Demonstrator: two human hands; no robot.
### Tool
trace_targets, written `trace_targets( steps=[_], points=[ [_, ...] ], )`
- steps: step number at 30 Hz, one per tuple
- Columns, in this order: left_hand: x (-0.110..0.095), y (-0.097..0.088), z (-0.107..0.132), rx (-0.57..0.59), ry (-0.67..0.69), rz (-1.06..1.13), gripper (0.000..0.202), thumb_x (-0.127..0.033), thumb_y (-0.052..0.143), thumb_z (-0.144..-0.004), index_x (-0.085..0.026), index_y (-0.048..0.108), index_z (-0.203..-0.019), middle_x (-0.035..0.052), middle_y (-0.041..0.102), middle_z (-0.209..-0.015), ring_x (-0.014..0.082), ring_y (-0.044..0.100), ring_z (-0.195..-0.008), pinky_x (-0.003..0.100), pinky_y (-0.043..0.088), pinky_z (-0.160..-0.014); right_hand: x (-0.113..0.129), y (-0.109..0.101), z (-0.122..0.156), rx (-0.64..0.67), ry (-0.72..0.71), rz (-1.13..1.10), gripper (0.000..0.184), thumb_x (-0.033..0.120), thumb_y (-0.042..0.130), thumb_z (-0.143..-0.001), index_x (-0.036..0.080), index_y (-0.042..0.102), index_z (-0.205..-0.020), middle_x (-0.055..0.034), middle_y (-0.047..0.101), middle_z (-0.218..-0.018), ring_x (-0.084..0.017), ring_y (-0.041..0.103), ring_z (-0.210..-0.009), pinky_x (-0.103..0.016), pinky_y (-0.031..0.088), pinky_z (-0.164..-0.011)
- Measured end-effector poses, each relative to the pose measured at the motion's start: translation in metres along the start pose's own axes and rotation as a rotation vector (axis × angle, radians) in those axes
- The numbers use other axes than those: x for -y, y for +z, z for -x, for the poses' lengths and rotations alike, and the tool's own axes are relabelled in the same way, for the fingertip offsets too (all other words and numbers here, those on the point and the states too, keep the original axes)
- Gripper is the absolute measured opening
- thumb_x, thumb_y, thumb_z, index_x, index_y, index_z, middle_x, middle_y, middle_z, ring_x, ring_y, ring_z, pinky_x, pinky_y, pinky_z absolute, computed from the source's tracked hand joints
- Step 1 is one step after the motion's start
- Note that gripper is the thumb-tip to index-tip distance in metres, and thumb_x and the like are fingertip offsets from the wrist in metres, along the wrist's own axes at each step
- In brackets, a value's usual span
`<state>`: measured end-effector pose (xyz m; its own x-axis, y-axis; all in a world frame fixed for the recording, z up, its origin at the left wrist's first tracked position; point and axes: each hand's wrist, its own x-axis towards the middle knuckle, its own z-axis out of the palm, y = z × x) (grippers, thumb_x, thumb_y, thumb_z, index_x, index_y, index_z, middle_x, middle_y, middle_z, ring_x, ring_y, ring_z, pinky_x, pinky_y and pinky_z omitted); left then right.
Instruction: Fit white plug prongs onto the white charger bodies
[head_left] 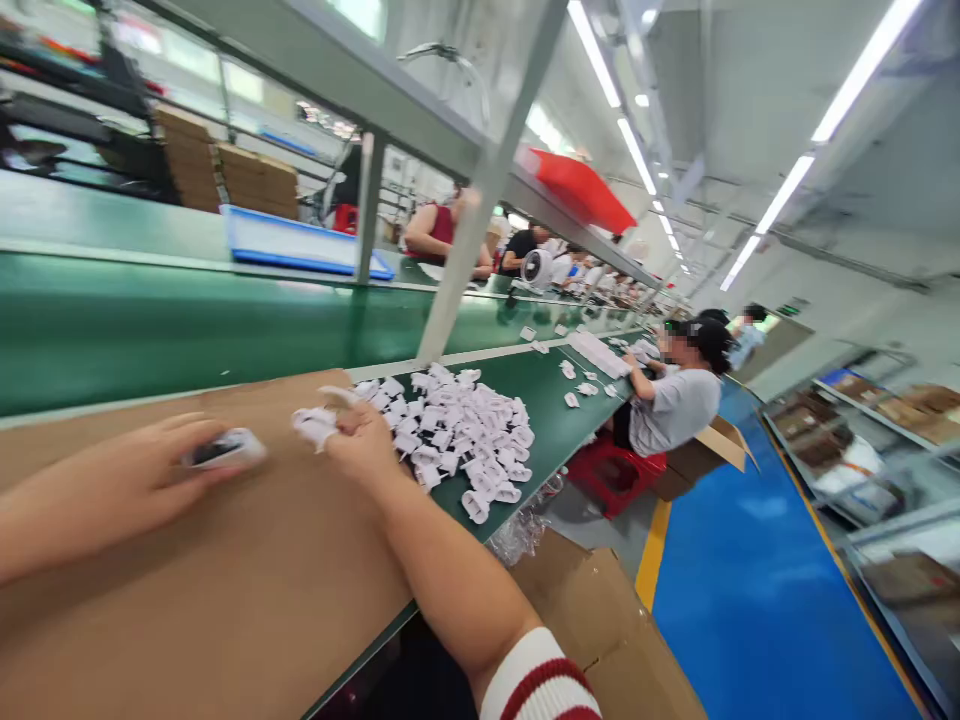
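Observation:
Between the thumb and fingers of my left hand (176,465) is a small white plastic housing (246,449) with a dark inside. It is held above a brown cardboard sheet (247,580) on the bench. My right hand (364,445) pinches a white plastic part (315,425) with a curved strip at its top; blur hides its finer shape. Right beside that hand lies a heap of similar white plastic parts (465,425), spread over the green bench top. The two hands are apart, and the pieces they hold do not touch.
A green conveyor belt (150,330) runs behind the cardboard, with a metal post (469,260) at its edge. A blue-rimmed white tray (300,245) lies beyond. A co-worker in a grey shirt (675,410) sits farther along the bench. Cardboard boxes (607,640) stand below, right.

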<state>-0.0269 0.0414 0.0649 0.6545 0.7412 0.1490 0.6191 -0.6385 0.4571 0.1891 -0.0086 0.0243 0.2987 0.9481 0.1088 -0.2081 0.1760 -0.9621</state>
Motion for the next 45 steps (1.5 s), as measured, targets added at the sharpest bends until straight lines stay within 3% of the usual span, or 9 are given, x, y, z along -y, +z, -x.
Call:
trace_targets(
  steps=[3,7,12,24,30,35,41,43,45],
  points=[
    [-0.002,0.027,0.017,0.125,0.035,0.008,0.040,-0.059,0.056,-0.095,-0.022,0.068,-0.103,0.0063,0.068,-0.113,0.0311,0.064,-0.106,0.042,0.046,-0.095,0.004,0.001,0.007,-0.013,0.086,-0.173,0.047,0.046,0.089,-0.059,0.019,0.075,-0.096,-0.0077,0.080,-0.102,-0.023,0.076,-0.098,-0.036,0.063,-0.090],
    [-0.004,0.043,0.023,0.051,0.031,0.205,0.050,-0.063,0.061,-0.090,-0.021,0.067,-0.118,0.0074,0.066,-0.120,0.0282,0.062,-0.111,0.034,0.047,-0.094,0.013,0.003,0.018,0.026,0.174,-0.178,0.050,0.062,0.084,-0.063,0.018,0.074,-0.085,-0.0115,0.079,-0.102,-0.028,0.075,-0.103,-0.042,0.064,-0.088],
    [0.006,0.052,0.023,0.071,-0.019,0.407,0.050,-0.065,0.065,-0.086,-0.023,0.071,-0.113,0.0035,0.070,-0.107,0.0224,0.064,-0.097,0.027,0.050,-0.078,0.012,0.006,0.028,0.036,0.118,-0.075,0.060,0.038,0.093,-0.055,0.023,0.073,-0.109,-0.0070,0.074,-0.124,-0.024,0.074,-0.107,-0.041,0.062,-0.097],
    [0.006,0.053,0.023,0.080,0.000,0.462,0.043,-0.062,0.065,-0.087,-0.023,0.073,-0.104,0.0039,0.067,-0.100,0.0208,0.062,-0.092,0.026,0.049,-0.079,0.005,0.012,0.046,0.095,-0.049,0.321,0.019,0.032,0.080,-0.079,0.022,0.075,-0.093,-0.0040,0.077,-0.100,-0.021,0.073,-0.100,-0.036,0.059,-0.097],
    [0.005,0.051,0.023,0.096,-0.017,0.456,0.043,-0.062,0.065,-0.086,-0.022,0.074,-0.102,0.0042,0.067,-0.099,0.0205,0.063,-0.089,0.026,0.050,-0.076,0.007,0.015,0.050,0.109,-0.072,0.299,0.030,0.029,0.081,-0.078,0.023,0.076,-0.107,-0.0032,0.077,-0.104,-0.019,0.072,-0.101,-0.035,0.059,-0.099],
    [0.010,0.053,0.022,0.109,-0.019,0.538,0.046,-0.060,0.067,-0.084,-0.023,0.074,-0.111,0.0047,0.071,-0.113,0.0247,0.066,-0.105,0.030,0.054,-0.092,0.002,0.013,0.048,0.133,0.051,0.288,0.026,0.034,0.079,-0.077,0.022,0.073,-0.099,-0.0038,0.077,-0.101,-0.020,0.073,-0.096,-0.034,0.060,-0.092],
    [0.013,0.058,0.027,-0.001,-0.020,0.435,0.097,-0.060,0.082,-0.069,-0.022,0.048,-0.152,0.0126,0.050,-0.151,0.0335,0.046,-0.140,0.043,0.041,-0.119,0.009,0.006,0.043,0.158,0.214,0.158,0.036,0.035,0.085,-0.067,0.022,0.069,-0.096,-0.0028,0.078,-0.095,-0.017,0.073,-0.082,-0.029,0.061,-0.075],
    [0.012,0.057,0.027,-0.018,-0.039,0.382,0.097,-0.066,0.085,-0.061,-0.022,0.057,-0.143,0.0123,0.055,-0.143,0.0341,0.049,-0.135,0.042,0.045,-0.114,0.011,0.007,0.043,0.142,0.186,0.154,0.035,0.037,0.085,-0.067,0.022,0.069,-0.095,-0.0036,0.078,-0.097,-0.018,0.073,-0.084,-0.029,0.061,-0.075],
    [0.011,0.055,0.026,0.024,-0.046,0.427,0.075,-0.067,0.079,-0.071,-0.023,0.065,-0.130,0.0089,0.064,-0.125,0.0286,0.059,-0.118,0.035,0.052,-0.101,0.012,0.008,0.044,0.111,0.130,0.180,0.034,0.037,0.085,-0.068,0.021,0.070,-0.094,-0.0043,0.077,-0.097,-0.018,0.073,-0.086,-0.029,0.061,-0.075]
  ],
)
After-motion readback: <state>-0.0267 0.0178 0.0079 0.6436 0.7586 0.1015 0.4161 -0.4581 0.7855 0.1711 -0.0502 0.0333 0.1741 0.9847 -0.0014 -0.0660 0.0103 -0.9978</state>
